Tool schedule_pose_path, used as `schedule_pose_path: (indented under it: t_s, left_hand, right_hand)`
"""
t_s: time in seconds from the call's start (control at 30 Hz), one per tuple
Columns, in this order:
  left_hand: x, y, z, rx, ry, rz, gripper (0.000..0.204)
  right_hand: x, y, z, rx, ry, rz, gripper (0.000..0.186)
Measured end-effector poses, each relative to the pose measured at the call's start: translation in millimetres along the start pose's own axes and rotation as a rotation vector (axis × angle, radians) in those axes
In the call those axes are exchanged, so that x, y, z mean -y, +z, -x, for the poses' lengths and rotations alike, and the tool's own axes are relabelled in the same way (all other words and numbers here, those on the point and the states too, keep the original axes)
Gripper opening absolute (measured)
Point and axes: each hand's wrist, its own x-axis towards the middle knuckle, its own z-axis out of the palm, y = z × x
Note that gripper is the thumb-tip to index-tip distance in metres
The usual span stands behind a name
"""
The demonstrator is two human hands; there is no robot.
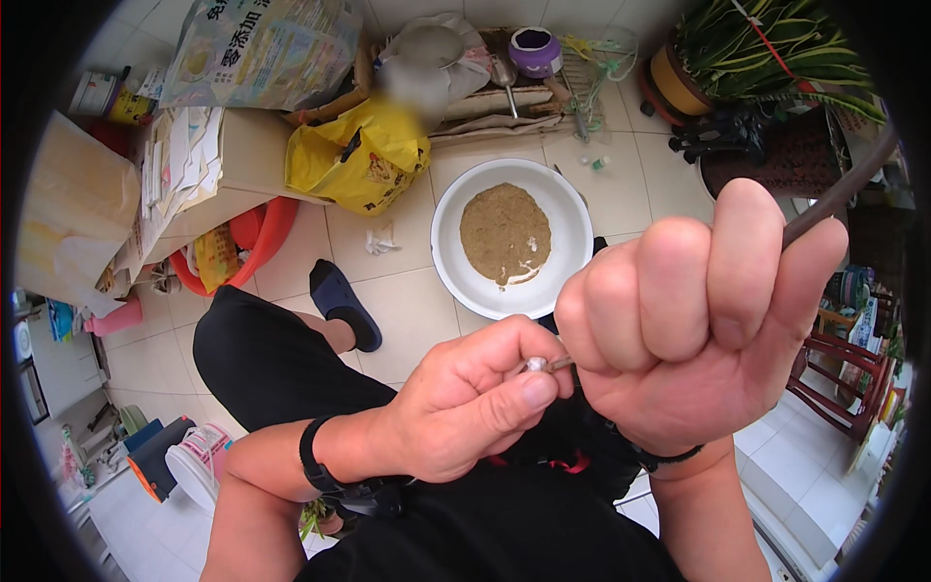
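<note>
My left hand [480, 398] pinches a small silvery, rounded piece [535, 365] between thumb and forefinger. A thin brownish stem [561, 363] runs from that piece toward my right hand [679, 310]. My right hand is raised close to the camera, fingers curled in a fist round a dark brown rod or cord [842, 189]. It comes out past the thumb side and reaches toward the upper right. Whether stem and rod are one piece is hidden by the fist. Beyond both hands, a white basin [449, 262] on the floor holds brown, sand-like material [504, 228] with white patches.
A yellow plastic bag [364, 160] lies left of the basin, near a red tub [276, 238] and a cardboard box [257, 155]. Behind the basin are a purple jar [535, 53] and a metal scoop [509, 87]. A potted plant [679, 82] stands at the far right.
</note>
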Motion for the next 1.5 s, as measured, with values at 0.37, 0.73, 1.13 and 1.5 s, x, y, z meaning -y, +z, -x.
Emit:
schedule_pose_path:
  t_s: [0.37, 0.73, 1.13, 1.5]
  left_hand:
    - [11, 6, 2, -0.035, 0.173, -0.211, 0.022]
    - [13, 4, 4, -0.100, 0.150, -0.383, 0.024]
    - [-2, -7, 3, -0.043, -0.014, -0.158, 0.027]
    - [-2, -10, 0, -0.012, 0.036, -0.080, 0.021]
  right_hand:
    - [-6, 5, 2, 0.008, 0.056, 0.040, 0.054]
    - [-8, 2, 1, -0.126, 0.166, -0.053, 0.053]
    - [1, 4, -3, -0.117, -0.094, 0.008, 0.050]
    - [-6, -4, -2, 0.034, -0.034, 0.035, 0.052]
